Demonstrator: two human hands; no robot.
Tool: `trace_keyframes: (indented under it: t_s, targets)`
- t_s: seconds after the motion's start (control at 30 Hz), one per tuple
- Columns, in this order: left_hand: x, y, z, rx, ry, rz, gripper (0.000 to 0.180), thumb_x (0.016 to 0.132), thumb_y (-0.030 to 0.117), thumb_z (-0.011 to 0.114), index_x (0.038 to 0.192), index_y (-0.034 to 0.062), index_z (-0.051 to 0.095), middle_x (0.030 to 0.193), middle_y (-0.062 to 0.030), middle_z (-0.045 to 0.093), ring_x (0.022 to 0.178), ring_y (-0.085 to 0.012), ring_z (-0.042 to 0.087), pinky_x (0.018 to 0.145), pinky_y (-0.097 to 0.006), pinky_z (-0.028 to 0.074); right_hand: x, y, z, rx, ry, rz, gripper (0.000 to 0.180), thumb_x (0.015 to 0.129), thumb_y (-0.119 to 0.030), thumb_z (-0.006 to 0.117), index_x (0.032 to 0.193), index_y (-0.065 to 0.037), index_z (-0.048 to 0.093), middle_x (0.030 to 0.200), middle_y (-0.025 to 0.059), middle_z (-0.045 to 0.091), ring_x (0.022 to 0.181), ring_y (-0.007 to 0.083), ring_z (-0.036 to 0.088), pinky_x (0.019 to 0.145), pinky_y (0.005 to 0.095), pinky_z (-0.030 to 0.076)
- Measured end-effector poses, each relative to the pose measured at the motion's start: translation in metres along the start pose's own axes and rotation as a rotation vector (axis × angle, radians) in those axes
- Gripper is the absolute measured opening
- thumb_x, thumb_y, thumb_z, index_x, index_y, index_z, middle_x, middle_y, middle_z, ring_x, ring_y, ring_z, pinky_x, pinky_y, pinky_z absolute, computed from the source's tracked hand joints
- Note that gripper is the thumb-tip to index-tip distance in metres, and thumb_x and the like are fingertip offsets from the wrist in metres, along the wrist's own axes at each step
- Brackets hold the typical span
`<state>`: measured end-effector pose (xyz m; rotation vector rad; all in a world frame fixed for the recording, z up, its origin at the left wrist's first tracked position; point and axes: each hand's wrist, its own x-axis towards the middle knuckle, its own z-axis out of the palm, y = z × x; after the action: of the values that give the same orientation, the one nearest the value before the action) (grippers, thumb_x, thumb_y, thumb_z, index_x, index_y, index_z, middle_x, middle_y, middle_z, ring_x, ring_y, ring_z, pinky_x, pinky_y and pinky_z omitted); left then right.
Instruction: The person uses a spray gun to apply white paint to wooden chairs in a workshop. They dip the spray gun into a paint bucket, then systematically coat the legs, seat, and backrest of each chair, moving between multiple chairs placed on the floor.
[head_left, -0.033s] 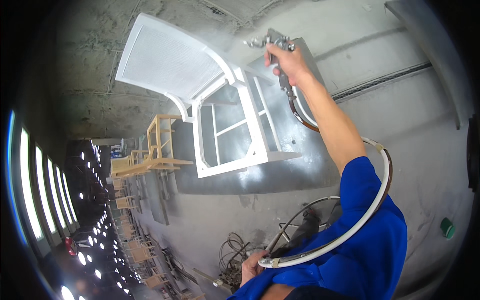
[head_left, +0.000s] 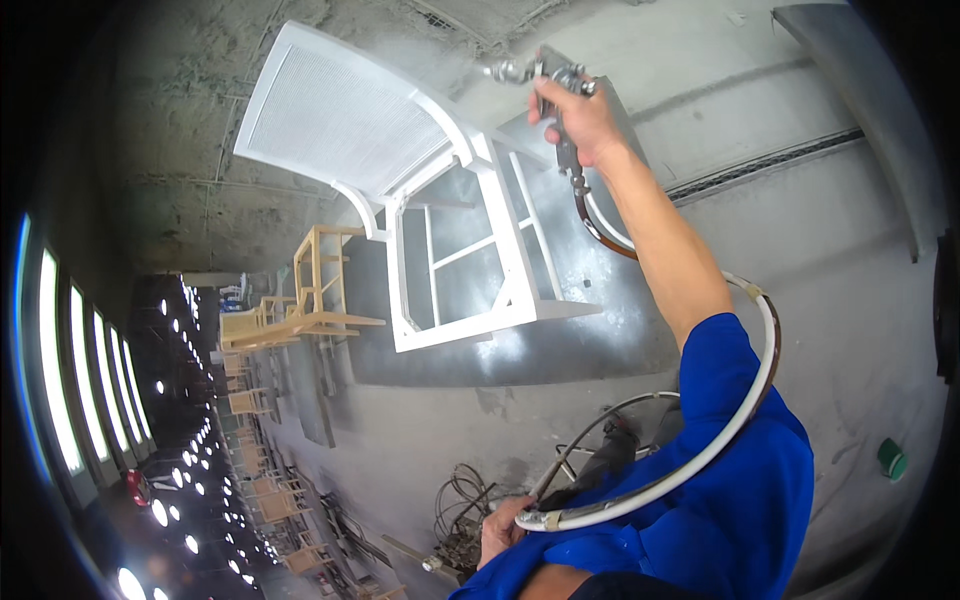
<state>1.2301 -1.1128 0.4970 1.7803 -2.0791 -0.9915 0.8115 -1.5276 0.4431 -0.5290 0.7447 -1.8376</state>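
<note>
My right hand (head_left: 580, 118) is wrapped round the handle of a metal spray gun (head_left: 550, 68), arm stretched out, with the nozzle facing left. Pale mist hangs between the nozzle and a white chair (head_left: 480, 322). The chair has an open seat frame and a ribbed backrest (head_left: 345, 110); the gun is to the right of that backrest, apart from it. A white and brown hose (head_left: 620, 511) runs from the gun's handle in a loop past my right arm. Down at my waist, my left hand (head_left: 500, 530) is closed on this hose.
Under the chair lies a dark board (head_left: 450, 370) with white overspray. Bare wooden chairs (head_left: 320, 280) stand to the left, several more in a row below them. Coiled hoses (head_left: 465, 500) lie on the floor near my left hand. A green cup-like object (head_left: 892, 459) is at far right.
The spray gun's nozzle has shifted very slightly left and my right wrist has turned a little. The chair and my left hand look almost the same.
</note>
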Motion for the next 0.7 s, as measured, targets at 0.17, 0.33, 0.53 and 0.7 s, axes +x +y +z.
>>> trace_keyframes:
  t_s: [0.17, 0.33, 0.53, 0.7]
  targets:
    - [0.002, -0.016, -0.004, 0.015, 0.007, 0.138, 0.039, 0.079, 0.022, 0.081, 0.110, 0.0002, 0.074, 0.100, -0.0183, 0.076, 0.096, -0.0332, 0.074, 0.086, -0.041, 0.057, -0.017, -0.028, -0.030, -0.142, 0.042, -0.034, 0.017, 0.093, -0.023, 0.070, 0.103, -0.009, 0.069, 0.083, 0.0051, 0.071, 0.074, 0.0169, 0.067, 0.059, 0.0321, 0.048]
    - [0.013, -0.030, -0.004, -0.082, 0.022, 0.222, 0.025, 0.087, -0.001, 0.073, 0.111, 0.0019, 0.072, 0.097, -0.0192, 0.074, 0.088, -0.0335, 0.074, 0.078, -0.035, 0.057, -0.070, -0.012, -0.120, -0.670, 0.121, 0.140, 0.020, 0.098, -0.025, 0.067, 0.111, -0.009, 0.066, 0.087, 0.0046, 0.070, 0.071, 0.0108, 0.061, 0.048, 0.0261, 0.041]
    - [0.028, -0.043, -0.019, -0.075, -0.060, 0.275, 0.025, 0.085, 0.000, 0.077, 0.110, 0.0032, 0.073, 0.100, -0.0191, 0.074, 0.090, -0.0344, 0.074, 0.077, -0.037, 0.059, -0.222, 0.033, -0.205, -0.495, 0.268, 0.549, 0.020, 0.098, -0.027, 0.068, 0.106, -0.009, 0.064, 0.084, 0.0030, 0.069, 0.072, 0.0120, 0.064, 0.048, 0.0267, 0.039]
    - [0.034, -0.081, -0.045, -0.070, -0.148, 0.270, 0.026, 0.085, 0.003, 0.078, 0.111, 0.0055, 0.073, 0.100, -0.0176, 0.074, 0.090, -0.0351, 0.074, 0.076, -0.037, 0.059, -0.310, 0.066, -0.210, -0.713, 0.564, 0.486, 0.017, 0.097, -0.024, 0.069, 0.104, -0.010, 0.062, 0.084, 0.0021, 0.068, 0.072, 0.0118, 0.065, 0.048, 0.0265, 0.041]
